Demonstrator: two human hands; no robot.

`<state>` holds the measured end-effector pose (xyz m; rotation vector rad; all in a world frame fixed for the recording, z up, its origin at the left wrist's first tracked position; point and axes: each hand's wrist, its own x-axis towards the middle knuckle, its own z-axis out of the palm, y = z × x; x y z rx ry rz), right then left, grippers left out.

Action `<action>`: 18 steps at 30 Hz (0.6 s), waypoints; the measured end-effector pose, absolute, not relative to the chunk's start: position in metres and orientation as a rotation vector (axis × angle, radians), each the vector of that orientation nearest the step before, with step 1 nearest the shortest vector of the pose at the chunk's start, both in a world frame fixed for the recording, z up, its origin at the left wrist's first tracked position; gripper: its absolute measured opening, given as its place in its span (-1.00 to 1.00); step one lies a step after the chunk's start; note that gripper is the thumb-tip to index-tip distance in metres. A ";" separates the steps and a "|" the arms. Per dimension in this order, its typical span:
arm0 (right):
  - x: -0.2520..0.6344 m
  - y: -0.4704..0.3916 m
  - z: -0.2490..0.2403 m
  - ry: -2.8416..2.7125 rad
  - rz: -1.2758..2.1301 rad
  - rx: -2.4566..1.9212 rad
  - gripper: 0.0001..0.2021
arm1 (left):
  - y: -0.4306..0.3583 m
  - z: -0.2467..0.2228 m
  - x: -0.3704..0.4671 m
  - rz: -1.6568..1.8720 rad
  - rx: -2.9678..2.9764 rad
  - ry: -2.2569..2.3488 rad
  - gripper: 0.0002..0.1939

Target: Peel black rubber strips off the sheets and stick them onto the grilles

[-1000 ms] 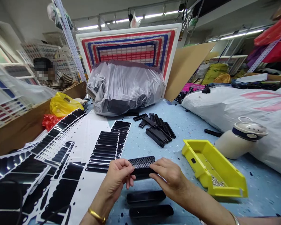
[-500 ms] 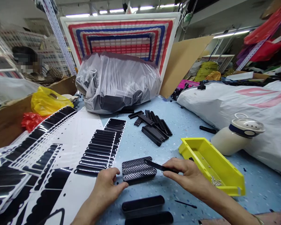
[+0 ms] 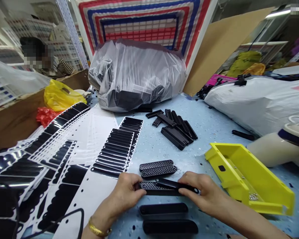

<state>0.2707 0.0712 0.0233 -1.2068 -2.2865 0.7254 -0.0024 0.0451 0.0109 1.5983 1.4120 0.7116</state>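
My left hand pinches the left end of a black oblong piece with a mesh-patterned top. A slim smooth black strip lies slantwise over the right part of that piece, and my right hand grips its right end. Whether the strip touches the mesh top along its length, I cannot tell. Just behind are two more mesh-topped pieces, side by side. Nearer me lie a smooth black oblong piece and another smooth black piece.
Sheets of black strips cover the left side. Behind sit a pile of black pieces and a bulky plastic bag. A yellow bin with small metal parts and a pale bottle stand right. A person sits far left.
The nearest mesh-topped piece has come away from the other two, toward me, and my left hand has closed on it. My right hand has brought the strip over it. The view has shifted.
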 end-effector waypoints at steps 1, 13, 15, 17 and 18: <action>0.270 0.071 0.024 -2.308 0.704 -1.183 -0.90 | 0.044 0.011 -0.002 0.717 1.571 1.397 -0.91; 0.247 0.073 0.024 -2.448 0.636 -0.984 -0.86 | 0.043 0.002 -0.006 0.759 1.343 1.314 -0.77; 0.247 0.072 0.025 -2.477 0.625 -0.954 -0.83 | 0.043 0.004 -0.007 0.734 1.350 1.302 -0.78; 0.246 0.072 0.026 -2.506 0.599 -0.928 -0.82 | 0.044 0.007 -0.007 0.701 1.363 1.306 -0.79; 0.245 0.072 0.027 -2.517 0.578 -0.922 -0.82 | 0.044 0.008 -0.008 0.689 1.367 1.313 -0.79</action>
